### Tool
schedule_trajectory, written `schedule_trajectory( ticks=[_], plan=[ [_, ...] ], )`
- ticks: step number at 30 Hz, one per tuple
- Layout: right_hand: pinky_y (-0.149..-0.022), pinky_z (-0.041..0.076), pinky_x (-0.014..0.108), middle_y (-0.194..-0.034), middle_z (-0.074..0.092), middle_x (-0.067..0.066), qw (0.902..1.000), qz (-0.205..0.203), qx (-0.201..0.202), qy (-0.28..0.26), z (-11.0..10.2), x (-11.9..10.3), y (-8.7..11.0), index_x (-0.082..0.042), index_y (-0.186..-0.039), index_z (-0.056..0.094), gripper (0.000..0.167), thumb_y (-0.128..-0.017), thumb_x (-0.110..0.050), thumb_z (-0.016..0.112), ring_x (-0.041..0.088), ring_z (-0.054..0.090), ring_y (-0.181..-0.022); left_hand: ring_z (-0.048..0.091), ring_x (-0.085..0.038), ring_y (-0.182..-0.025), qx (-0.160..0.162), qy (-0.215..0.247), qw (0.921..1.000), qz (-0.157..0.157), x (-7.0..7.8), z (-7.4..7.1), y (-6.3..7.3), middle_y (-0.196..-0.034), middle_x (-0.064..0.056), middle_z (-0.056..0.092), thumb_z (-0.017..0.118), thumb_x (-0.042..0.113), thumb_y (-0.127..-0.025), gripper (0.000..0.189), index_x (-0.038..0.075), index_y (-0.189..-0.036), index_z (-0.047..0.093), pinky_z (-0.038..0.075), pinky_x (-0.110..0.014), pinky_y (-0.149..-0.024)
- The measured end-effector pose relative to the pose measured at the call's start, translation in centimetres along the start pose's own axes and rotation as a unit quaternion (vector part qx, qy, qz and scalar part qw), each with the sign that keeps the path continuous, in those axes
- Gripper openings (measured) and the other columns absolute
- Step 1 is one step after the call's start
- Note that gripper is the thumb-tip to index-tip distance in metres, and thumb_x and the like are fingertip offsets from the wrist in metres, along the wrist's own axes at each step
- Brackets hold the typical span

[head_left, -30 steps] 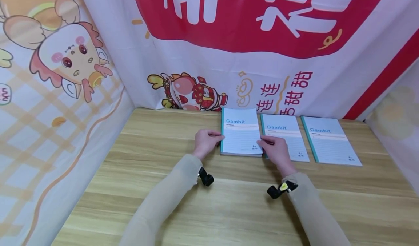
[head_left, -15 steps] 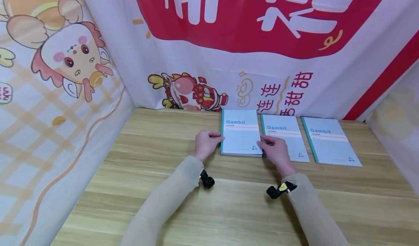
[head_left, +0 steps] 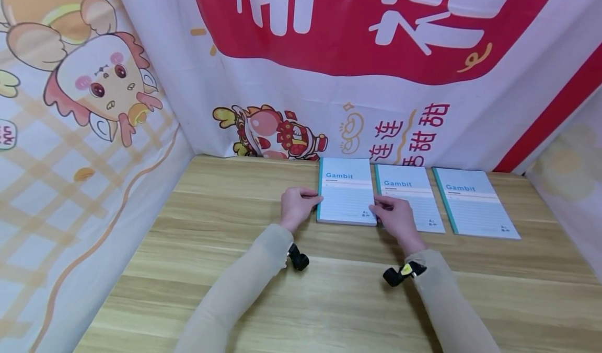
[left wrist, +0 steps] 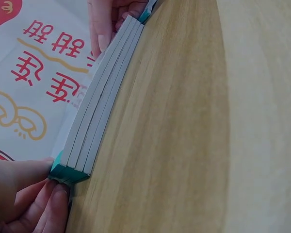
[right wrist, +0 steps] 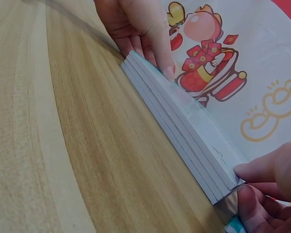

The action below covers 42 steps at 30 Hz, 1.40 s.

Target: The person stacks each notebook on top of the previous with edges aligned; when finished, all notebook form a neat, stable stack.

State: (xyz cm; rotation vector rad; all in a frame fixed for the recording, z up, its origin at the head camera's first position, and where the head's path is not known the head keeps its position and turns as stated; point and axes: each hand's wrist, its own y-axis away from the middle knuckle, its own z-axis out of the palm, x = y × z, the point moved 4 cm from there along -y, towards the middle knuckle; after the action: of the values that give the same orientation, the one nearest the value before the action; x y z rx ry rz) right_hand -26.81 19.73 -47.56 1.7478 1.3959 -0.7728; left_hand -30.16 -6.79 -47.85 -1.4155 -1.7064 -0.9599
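Notebook stack (head_left: 347,193) lowered slightly at far edge, both hands (head_left: 296,208) (head_left: 397,219) pinching opposite sides; two notebooks (head_left: 476,202) at right

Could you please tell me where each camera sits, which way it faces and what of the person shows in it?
Head: on the head, facing forward and down at the stack of notebooks on the table; both sleeves, left hand and right hand show.
Left wrist: facing along the stack's page edges from the spine end; left hand near, right hand beyond.
Right wrist: facing along those edges from the opposite end; right hand near, left hand beyond.
Shared by both wrist views: page edges, both hands, printed cloth.
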Motion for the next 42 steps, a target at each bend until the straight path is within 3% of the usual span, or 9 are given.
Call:
schedule_trajectory(
  ticks=[6, 12, 22, 32, 38, 42],
  plan=[
    [-0.087, 0.05, 0.037, -0.119, 0.062, 0.01, 0.9999, -0.009, 0.003, 0.008, 0.0, 0.0, 0.0, -0.012, -0.144, 0.057, 0.046, -0.101, -0.026, 0.066, 0.027, 0.055, -0.106, 0.067, -0.014, -0.094, -0.005, 0.001, 1.0, 0.002, -0.1, 0.1, -0.1, -0.093, 0.006, 0.075, 0.083, 0.027, -0.088, 0.016, 0.018, -0.101, 0.081, 0.055, -0.035, -0.089],
    [-0.084, 0.052, 0.037, -0.117, 0.061, 0.011, 0.9999, -0.006, 0.008, 0.007, 0.1, 0.0, 0.1, -0.013, -0.147, 0.054, 0.049, -0.101, -0.026, 0.066, 0.026, 0.056, -0.104, 0.068, -0.012, -0.086, -0.006, 0.015, 0.9999, -0.004, 0.0, 0.0, 0.2, -0.091, 0.005, 0.073, 0.083, 0.026, -0.089, 0.018, 0.016, -0.103, 0.08, 0.057, -0.032, -0.08],
    [-0.092, 0.053, 0.042, -0.13, 0.061, 0.011, 0.9993, 0.017, 0.004, -0.034, -1.1, 0.8, 1.4, -0.015, -0.149, 0.052, 0.068, -0.096, -0.056, 0.065, 0.026, 0.064, -0.108, 0.069, -0.014, -0.095, 0.011, 0.097, 0.9952, -0.009, -0.5, -0.2, 1.3, -0.101, 0.001, 0.074, 0.083, 0.026, -0.088, 0.034, 0.012, -0.118, 0.075, 0.058, -0.031, -0.083],
    [-0.097, 0.049, 0.045, -0.131, 0.063, 0.014, 0.9994, -0.01, 0.014, -0.029, -4.9, 2.5, 3.6, -0.012, -0.148, 0.053, 0.072, -0.096, -0.06, 0.061, 0.029, 0.064, -0.111, 0.067, -0.014, -0.102, 0.009, 0.152, 0.9873, 0.045, 0.1, -1.1, 3.3, -0.11, 0.004, 0.073, 0.081, 0.03, -0.09, 0.039, 0.009, -0.122, 0.073, 0.056, -0.032, -0.09],
    [-0.105, 0.044, 0.055, -0.143, 0.056, 0.017, 0.9991, 0.003, 0.022, -0.037, -7.2, 3.8, 4.9, -0.011, -0.15, 0.051, 0.076, -0.095, -0.063, 0.06, 0.034, 0.055, -0.125, 0.067, -0.014, -0.102, -0.029, 0.169, 0.9828, 0.069, 1.4, -0.6, 5.4, -0.112, 0.003, 0.073, 0.079, 0.029, -0.092, 0.038, 0.008, -0.123, 0.073, 0.056, -0.031, -0.09],
    [-0.108, 0.04, 0.059, -0.151, 0.049, 0.015, 0.999, 0.014, 0.017, -0.038, -8.3, 4.6, 5.7, -0.012, -0.152, 0.048, 0.08, -0.094, -0.066, 0.059, 0.036, 0.046, -0.135, 0.067, -0.013, -0.104, -0.076, 0.181, 0.9786, 0.059, 2.1, 0.7, 6.8, -0.114, 0.002, 0.073, 0.079, 0.029, -0.091, 0.04, 0.009, -0.125, 0.072, 0.055, -0.029, -0.091]
  ],
)
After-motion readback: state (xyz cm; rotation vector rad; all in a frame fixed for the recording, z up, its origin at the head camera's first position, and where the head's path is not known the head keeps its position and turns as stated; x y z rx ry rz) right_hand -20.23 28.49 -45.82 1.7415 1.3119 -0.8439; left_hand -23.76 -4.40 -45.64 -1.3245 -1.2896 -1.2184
